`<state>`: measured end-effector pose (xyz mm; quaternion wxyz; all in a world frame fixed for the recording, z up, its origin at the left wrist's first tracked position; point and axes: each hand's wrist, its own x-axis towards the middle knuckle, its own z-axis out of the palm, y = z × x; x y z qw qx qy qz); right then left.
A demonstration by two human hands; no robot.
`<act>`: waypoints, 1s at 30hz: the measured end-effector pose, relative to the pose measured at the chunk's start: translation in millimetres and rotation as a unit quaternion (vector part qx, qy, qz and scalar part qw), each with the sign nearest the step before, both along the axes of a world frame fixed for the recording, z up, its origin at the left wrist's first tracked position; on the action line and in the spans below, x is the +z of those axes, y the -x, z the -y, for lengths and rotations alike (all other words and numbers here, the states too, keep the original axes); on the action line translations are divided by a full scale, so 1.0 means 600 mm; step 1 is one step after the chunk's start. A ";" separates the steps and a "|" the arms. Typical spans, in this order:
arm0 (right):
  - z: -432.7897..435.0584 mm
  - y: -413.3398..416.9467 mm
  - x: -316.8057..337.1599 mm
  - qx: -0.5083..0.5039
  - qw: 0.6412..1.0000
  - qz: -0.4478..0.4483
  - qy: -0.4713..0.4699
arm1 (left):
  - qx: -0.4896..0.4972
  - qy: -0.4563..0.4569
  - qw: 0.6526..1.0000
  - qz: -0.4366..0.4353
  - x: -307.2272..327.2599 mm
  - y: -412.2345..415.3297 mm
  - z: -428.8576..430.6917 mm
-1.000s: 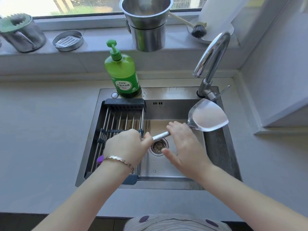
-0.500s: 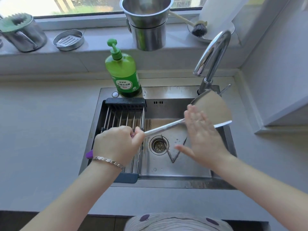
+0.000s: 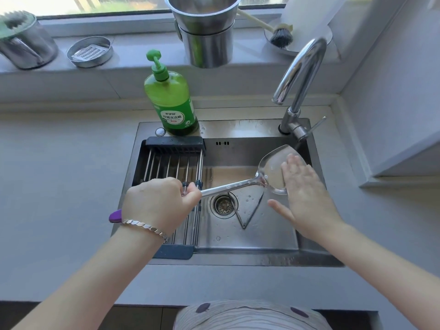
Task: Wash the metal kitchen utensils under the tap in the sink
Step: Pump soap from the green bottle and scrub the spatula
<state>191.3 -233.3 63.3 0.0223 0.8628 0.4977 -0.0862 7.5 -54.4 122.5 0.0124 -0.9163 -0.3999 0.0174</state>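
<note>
the left hand [image 3: 160, 203] is closed in a fist around the handle of the metal spatula [image 3: 240, 185], whose purple handle end [image 3: 115, 216] sticks out behind the wrist. the spatula is held in the air over the sink [image 3: 247, 253], its blade toward the sink's right wall, below and in front of the tap [image 3: 300, 75]. the right hand [image 3: 303, 194] is open and flat, fingers [image 3: 294, 166] spread against the blade, gripping nothing. a drying rack [image 3: 175, 167] spans the sink's left part, and a green soap bottle [image 3: 170, 98] stands on the sink's back rim.
</note>
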 end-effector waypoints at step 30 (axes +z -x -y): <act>0.003 0.013 -0.056 0.168 0.979 -0.104 0.056 | -0.025 0.010 0.997 -0.069 -0.030 0.014 0.014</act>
